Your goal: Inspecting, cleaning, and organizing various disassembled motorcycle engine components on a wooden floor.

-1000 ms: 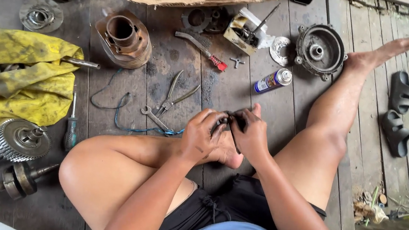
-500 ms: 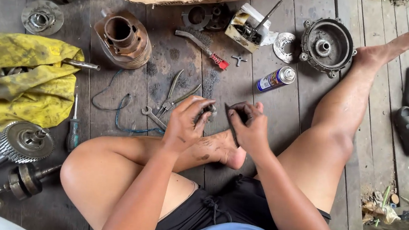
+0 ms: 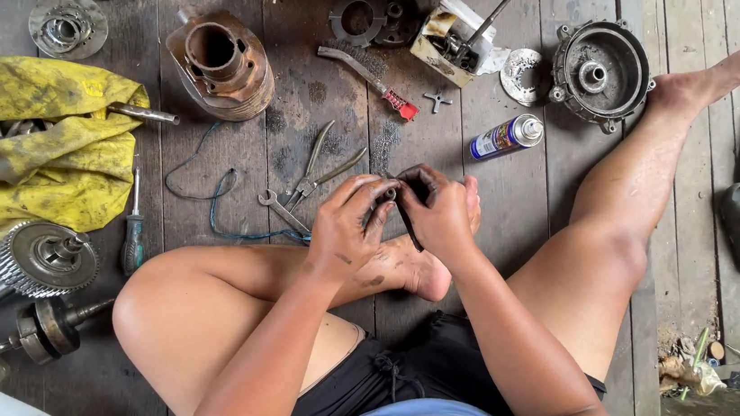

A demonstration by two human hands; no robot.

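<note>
Since half a second back both hands have closed together again: left hand (image 3: 352, 229) had drifted a bit apart from right hand (image 3: 435, 212), now fingertips meet over the small dark part (image 3: 397, 203). Hands sit above my folded foot (image 3: 423, 272), same spot on the plank floor (image 3: 532, 215). Left fingers curl narrow around one end of the part; right pinches the other end, thumb on top. It looks like a thin black strip or clip, too small and greasy to tell more.

Reads to me as back to working the piece with both hands, not reaching for a tool. Pliers (image 3: 319, 171) and a small spanner (image 3: 279, 210) lie just beside the left hand, untouched. Spray can (image 3: 505, 138) is near, beyond the right hand. Rusty cylinder (image 3: 221, 62), wire brush (image 3: 366, 76), round engine cover (image 3: 600, 75) and yellow cloth (image 3: 37, 144) lie well apart.
</note>
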